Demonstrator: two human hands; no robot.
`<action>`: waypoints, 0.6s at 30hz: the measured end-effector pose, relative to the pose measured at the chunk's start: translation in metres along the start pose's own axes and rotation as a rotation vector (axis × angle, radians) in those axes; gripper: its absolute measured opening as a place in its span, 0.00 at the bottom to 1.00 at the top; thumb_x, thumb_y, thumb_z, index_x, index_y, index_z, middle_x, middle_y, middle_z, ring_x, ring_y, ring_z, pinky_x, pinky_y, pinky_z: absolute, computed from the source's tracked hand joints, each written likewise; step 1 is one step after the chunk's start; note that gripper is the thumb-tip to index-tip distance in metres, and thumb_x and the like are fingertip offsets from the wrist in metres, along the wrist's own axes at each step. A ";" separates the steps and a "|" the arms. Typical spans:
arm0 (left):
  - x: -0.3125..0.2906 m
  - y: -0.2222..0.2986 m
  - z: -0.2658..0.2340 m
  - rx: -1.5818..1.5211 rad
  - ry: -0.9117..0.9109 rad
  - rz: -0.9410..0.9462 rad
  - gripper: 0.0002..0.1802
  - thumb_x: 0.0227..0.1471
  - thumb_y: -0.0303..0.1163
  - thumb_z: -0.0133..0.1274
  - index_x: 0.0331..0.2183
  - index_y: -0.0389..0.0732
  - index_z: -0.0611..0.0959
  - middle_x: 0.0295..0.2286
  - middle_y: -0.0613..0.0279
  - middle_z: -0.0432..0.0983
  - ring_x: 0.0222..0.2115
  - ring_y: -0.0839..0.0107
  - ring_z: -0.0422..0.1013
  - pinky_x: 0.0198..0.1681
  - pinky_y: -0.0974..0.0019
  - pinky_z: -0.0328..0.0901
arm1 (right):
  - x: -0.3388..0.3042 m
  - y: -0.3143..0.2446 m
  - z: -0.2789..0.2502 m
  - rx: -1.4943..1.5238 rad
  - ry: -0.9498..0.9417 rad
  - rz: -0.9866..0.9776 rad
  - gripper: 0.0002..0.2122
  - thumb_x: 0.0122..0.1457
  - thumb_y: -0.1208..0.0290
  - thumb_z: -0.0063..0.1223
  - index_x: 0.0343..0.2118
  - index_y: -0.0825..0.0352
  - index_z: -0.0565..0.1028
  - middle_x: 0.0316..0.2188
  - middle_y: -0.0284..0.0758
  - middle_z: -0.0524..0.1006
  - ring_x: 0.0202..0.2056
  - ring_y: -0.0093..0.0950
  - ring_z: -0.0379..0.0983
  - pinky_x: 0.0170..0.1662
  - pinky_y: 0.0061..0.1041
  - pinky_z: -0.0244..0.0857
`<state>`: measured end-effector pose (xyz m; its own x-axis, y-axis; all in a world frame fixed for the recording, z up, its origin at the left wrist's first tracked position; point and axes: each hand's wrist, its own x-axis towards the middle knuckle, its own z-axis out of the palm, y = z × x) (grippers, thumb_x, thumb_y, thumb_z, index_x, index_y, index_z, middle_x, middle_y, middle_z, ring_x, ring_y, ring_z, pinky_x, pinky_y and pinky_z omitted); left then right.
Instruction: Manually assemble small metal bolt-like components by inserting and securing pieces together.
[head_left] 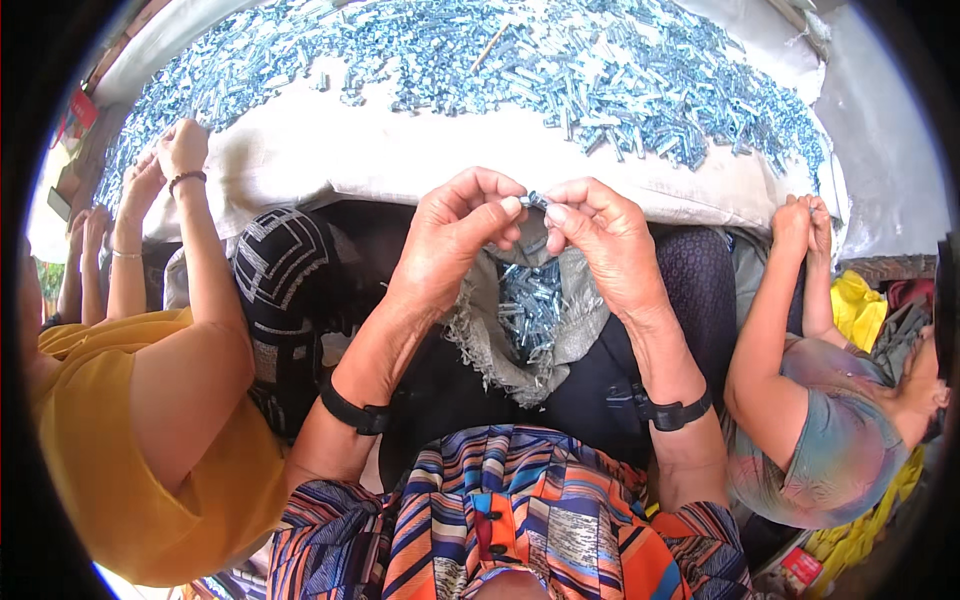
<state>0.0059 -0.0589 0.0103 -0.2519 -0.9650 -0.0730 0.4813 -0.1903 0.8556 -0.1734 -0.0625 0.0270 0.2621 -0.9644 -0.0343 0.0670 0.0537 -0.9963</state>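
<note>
My left hand (462,235) and my right hand (612,245) meet in front of me, both closed in a pinch. Between their fingertips is a small, shiny bolt-like metal piece (535,199), one end at each hand. Its exact shape is partly covered by my fingers. Below the hands, between my knees, a frayed grey woven sack (583,318) gapes at the top. Inside it lie several similar silvery metal pieces (530,305).
A wide heap of small bluish-silver metal parts (620,70) covers the far side of the cloth-covered table (370,150). A thin stick (488,48) lies on the heap. People sit close at both sides: a yellow sleeve (150,420) left, a multicoloured sleeve (835,440) right.
</note>
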 end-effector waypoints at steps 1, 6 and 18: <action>0.000 -0.002 -0.001 0.001 -0.026 0.008 0.06 0.53 0.26 0.51 0.35 0.38 0.77 0.26 0.66 0.74 0.24 0.82 0.68 0.29 0.78 0.64 | -0.002 0.002 -0.003 0.004 -0.015 -0.016 0.04 0.57 0.77 0.50 0.35 0.70 0.72 0.23 0.27 0.72 0.24 0.14 0.68 0.27 0.13 0.63; -0.005 -0.009 0.007 -0.007 -0.012 -0.016 0.07 0.52 0.28 0.52 0.34 0.37 0.77 0.25 0.66 0.73 0.24 0.81 0.68 0.30 0.76 0.65 | -0.012 0.005 -0.009 -0.004 -0.035 -0.046 0.05 0.58 0.78 0.48 0.37 0.70 0.72 0.22 0.26 0.72 0.24 0.15 0.68 0.29 0.15 0.65; -0.004 -0.015 0.011 0.024 0.004 -0.017 0.07 0.50 0.27 0.53 0.34 0.36 0.78 0.27 0.64 0.75 0.26 0.79 0.70 0.32 0.75 0.66 | -0.013 0.015 -0.012 0.244 0.133 -0.026 0.03 0.58 0.73 0.51 0.31 0.66 0.71 0.26 0.28 0.73 0.26 0.15 0.69 0.31 0.16 0.65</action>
<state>-0.0097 -0.0503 0.0031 -0.2563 -0.9624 -0.0903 0.4562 -0.2028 0.8665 -0.1873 -0.0524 0.0117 0.1296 -0.9909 -0.0351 0.3058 0.0737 -0.9493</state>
